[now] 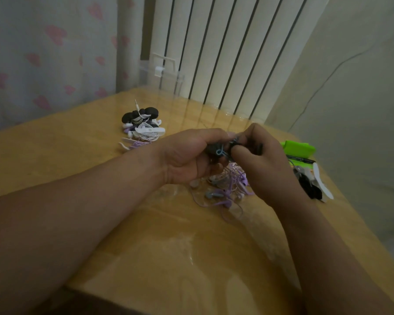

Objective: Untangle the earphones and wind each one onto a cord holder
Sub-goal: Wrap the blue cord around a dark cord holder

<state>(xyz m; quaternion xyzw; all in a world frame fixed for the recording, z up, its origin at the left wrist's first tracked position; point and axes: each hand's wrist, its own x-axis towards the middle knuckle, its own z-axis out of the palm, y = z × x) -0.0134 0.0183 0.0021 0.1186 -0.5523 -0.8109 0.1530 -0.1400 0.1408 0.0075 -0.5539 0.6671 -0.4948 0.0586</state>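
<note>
2 hands up: left hand point(187, 155) & right hand point(259, 164) both pinch 1 black holder point(213, 149) w/ blue cord point(220, 153). Purple tangle point(232, 187) half hidden beneath; 1 wound pile point(141, 128) behind, green box point(298, 147) right.

On the counter point(146, 235), wound earphones point(143, 129) lie far left; tangled earphones point(221, 195) sit mid-counter (nearer the front edge), cord holders point(309, 187) to their right, a pen point(301, 158) just behind those.

A home room: heart-print curtain point(43, 53), white radiator point(225, 53), glossy wooden table point(168, 246).
</note>
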